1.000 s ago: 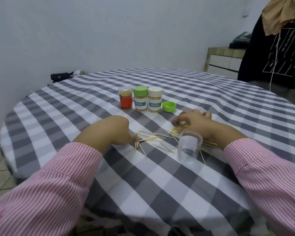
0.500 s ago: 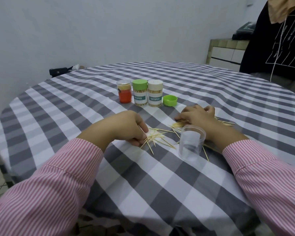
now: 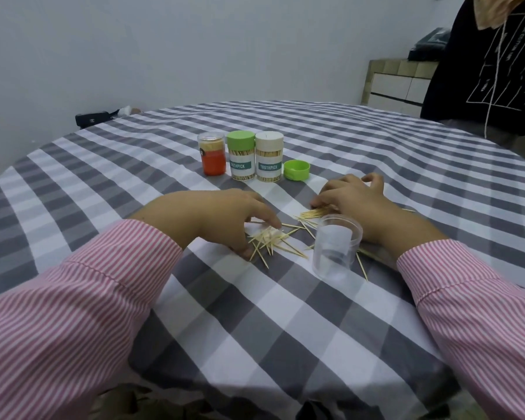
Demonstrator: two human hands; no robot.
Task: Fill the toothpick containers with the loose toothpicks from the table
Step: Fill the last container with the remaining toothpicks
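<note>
- A person in pink-and-white striped sleeves sits at a round table covered with a grey-and-white checked cloth, both hands down among loose toothpicks.
- The left hand rests on the cloth with thumb and forefinger curved around a small fanned bunch of toothpicks, the fingertips touching them; whether they are truly pinched cannot be told.
- The right hand lies palm down over a second heap of toothpicks, fingers bent and pressing on them; most of that heap is hidden under the hand.
- A clear empty container stands upright with its mouth open, just in front of the right hand and between the two heaps. A few single toothpicks lie around its base.
- Farther back, three containers stand in a row, touching or nearly so: an orange-labelled container with a clear lid, a green-capped container and a cream-capped container, all holding toothpicks.
- A loose green cap lies just to the right of the row.
- A second person in a black printed top is at the far right edge of the table.
</note>
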